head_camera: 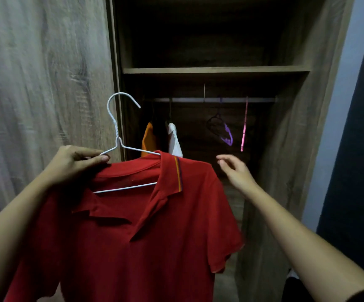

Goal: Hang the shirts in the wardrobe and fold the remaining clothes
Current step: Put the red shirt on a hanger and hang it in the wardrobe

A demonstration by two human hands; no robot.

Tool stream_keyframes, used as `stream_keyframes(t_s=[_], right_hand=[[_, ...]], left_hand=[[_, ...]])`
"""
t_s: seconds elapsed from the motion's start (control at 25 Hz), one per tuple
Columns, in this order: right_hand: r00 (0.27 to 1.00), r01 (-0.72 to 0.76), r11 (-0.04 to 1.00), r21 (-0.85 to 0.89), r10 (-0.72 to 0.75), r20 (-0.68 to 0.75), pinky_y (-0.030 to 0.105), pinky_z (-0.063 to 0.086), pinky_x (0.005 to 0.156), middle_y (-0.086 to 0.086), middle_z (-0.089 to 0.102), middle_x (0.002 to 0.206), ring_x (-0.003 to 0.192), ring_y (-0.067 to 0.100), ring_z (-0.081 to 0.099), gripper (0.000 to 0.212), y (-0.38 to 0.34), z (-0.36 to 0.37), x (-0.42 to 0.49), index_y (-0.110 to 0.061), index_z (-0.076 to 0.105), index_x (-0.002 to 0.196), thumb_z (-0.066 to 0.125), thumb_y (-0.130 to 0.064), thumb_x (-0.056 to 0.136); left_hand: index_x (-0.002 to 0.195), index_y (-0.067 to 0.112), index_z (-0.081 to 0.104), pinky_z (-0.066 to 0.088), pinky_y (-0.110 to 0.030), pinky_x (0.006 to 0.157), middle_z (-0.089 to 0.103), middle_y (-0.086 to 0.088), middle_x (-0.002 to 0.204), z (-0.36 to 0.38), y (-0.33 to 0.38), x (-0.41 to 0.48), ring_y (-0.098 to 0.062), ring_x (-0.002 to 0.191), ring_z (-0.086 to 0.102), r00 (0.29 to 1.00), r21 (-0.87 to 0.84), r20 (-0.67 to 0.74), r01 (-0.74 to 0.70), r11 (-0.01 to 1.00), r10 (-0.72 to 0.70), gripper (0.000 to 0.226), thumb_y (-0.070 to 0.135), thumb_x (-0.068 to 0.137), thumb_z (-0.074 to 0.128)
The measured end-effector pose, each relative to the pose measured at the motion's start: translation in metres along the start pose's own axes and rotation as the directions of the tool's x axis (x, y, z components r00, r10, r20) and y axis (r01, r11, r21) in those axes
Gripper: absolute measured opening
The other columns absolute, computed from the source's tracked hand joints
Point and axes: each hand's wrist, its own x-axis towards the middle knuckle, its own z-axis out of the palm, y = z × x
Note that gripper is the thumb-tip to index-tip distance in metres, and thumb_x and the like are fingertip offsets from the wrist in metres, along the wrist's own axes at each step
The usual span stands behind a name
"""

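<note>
While the left hand [76, 164] pinches the white hanger [120, 136] at its shoulder wire, thumb on top and fingers curled beneath, the red shirt [133, 247] hangs from it in front of the open wardrobe [296, 127], not yet on the rail [198, 100]. The right hand [235, 171] is open, fingers loosely spread, holding nothing, just off the shirt's far shoulder.

The shirt sits unevenly. Its collar is bunched to one side and the wire shows bare near the left hand, so the free hand would do well to tug that shoulder over the wire first. Then, I judge, the hook should go up above the rail and down onto the bare stretch between the white garment [174, 140] and the purple hanger [224, 131]. An orange garment [147, 138] hangs at the rail's left end. Holding the hanger nearer its neck would keep it from tipping on the way up.
</note>
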Motion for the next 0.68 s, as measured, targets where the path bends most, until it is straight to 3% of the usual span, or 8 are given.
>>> stream_keyframes(t_s=[0.04, 0.08, 0.16, 0.2, 0.28, 0.36, 0.52, 0.68], right_hand=[[0.976, 0.115, 0.991, -0.061, -0.125, -0.176, 0.004, 0.039, 0.066, 0.001, 0.064, 0.091, 0.075, 0.001, 0.053, 0.012, -0.006, 0.004, -0.006, -0.014, 0.064, 0.098, 0.055, -0.009, 0.092], [0.939, 0.211, 0.972, -0.104, -0.231, -0.254, 0.005, 0.039, 0.064, -0.001, 0.064, 0.086, 0.071, 0.001, 0.053, 0.01, -0.014, 0.01, -0.011, -0.015, 0.064, 0.093, 0.056, -0.01, 0.09], [0.94, 0.312, 0.937, -0.156, -0.328, -0.094, 0.009, 0.042, 0.067, -0.005, 0.067, 0.08, 0.072, -0.001, 0.058, 0.011, -0.028, 0.035, -0.023, -0.015, 0.067, 0.088, 0.056, -0.017, 0.09], [0.962, 0.272, 0.952, -0.139, -0.266, 0.06, 0.011, 0.043, 0.069, -0.005, 0.068, 0.082, 0.074, -0.001, 0.06, 0.014, -0.035, 0.051, -0.031, -0.015, 0.068, 0.09, 0.055, -0.019, 0.091], [0.957, 0.029, 0.999, 0.015, -0.032, 0.287, 0.009, 0.045, 0.069, 0.001, 0.069, 0.089, 0.073, 0.002, 0.061, 0.019, -0.045, 0.079, -0.045, -0.01, 0.067, 0.1, 0.049, -0.016, 0.096], [0.939, -0.162, 0.971, 0.175, 0.097, 0.329, 0.007, 0.045, 0.067, 0.001, 0.066, 0.091, 0.069, -0.003, 0.06, 0.024, -0.049, 0.094, -0.056, -0.008, 0.063, 0.109, 0.042, -0.014, 0.099], [0.916, -0.276, 0.91, 0.308, 0.152, 0.371, 0.006, 0.043, 0.063, -0.005, 0.06, 0.083, 0.066, -0.006, 0.056, 0.022, -0.06, 0.09, -0.062, -0.022, 0.06, 0.093, 0.04, -0.016, 0.099], [0.877, -0.397, 0.871, 0.289, 0.267, 0.398, 0.012, 0.039, 0.065, -0.002, 0.061, 0.082, 0.073, 0.001, 0.053, 0.022, -0.062, 0.076, -0.06, -0.019, 0.06, 0.085, 0.043, -0.019, 0.098]], left_hand=[[0.07, 0.052, 0.07, 0.042, -0.008, 0.056, 0.069, 0.023, 0.066, 0.006, 0.001, 0.003, 0.016, 0.062, 0.052, 1.0, -0.009, 0.016, 0.015, 1.0, -0.015, 0.004, 0.052, 0.074, 0.069], [0.069, 0.051, 0.071, 0.041, -0.01, 0.056, 0.069, 0.022, 0.064, 0.011, 0.001, 0.006, 0.015, 0.06, 0.052, 0.999, 0.001, 0.039, 0.038, 0.999, -0.038, 0.007, 0.051, 0.075, 0.069], [0.066, 0.048, 0.071, 0.04, -0.013, 0.056, 0.068, 0.022, 0.061, 0.031, 0.006, 0.014, 0.015, 0.058, 0.05, 0.997, 0.039, 0.057, 0.046, 0.998, -0.048, 0.019, 0.037, 0.08, 0.069], [0.067, 0.045, 0.073, 0.041, -0.016, 0.058, 0.068, 0.021, 0.062, 0.042, 0.01, 0.016, 0.014, 0.059, 0.05, 0.996, 0.046, 0.074, 0.043, 0.998, -0.047, 0.019, 0.032, 0.081, 0.069], [0.078, 0.031, 0.077, 0.044, -0.022, 0.063, 0.073, 0.01, 0.072, 0.065, 0.021, 0.016, 0.01, 0.064, 0.053, 0.995, 0.052, 0.095, 0.016, 0.999, -0.021, 0.008, 0.029, 0.081, 0.07], [0.087, 0.02, 0.078, 0.044, -0.026, 0.066, 0.074, -0.001, 0.075, 0.084, 0.029, 0.011, 0.005, 0.066, 0.055, 0.994, 0.058, 0.11, -0.029, 0.998, 0.023, 0.013, 0.029, 0.082, 0.07], [0.087, 0.023, 0.078, 0.042, -0.024, 0.06, 0.072, -0.002, 0.071, 0.112, 0.041, -0.004, 0.001, 0.065, 0.052, 0.986, 0.009, 0.144, -0.087, 0.996, 0.085, 0.015, 0.034, 0.082, 0.069], [0.087, 0.021, 0.077, 0.048, -0.024, 0.064, 0.073, -0.001, 0.074, 0.135, 0.038, -0.007, -0.008, 0.072, 0.064, 0.977, -0.178, 0.204, 0.106, 0.978, -0.069, 0.017, 0.035, 0.078, 0.073]])
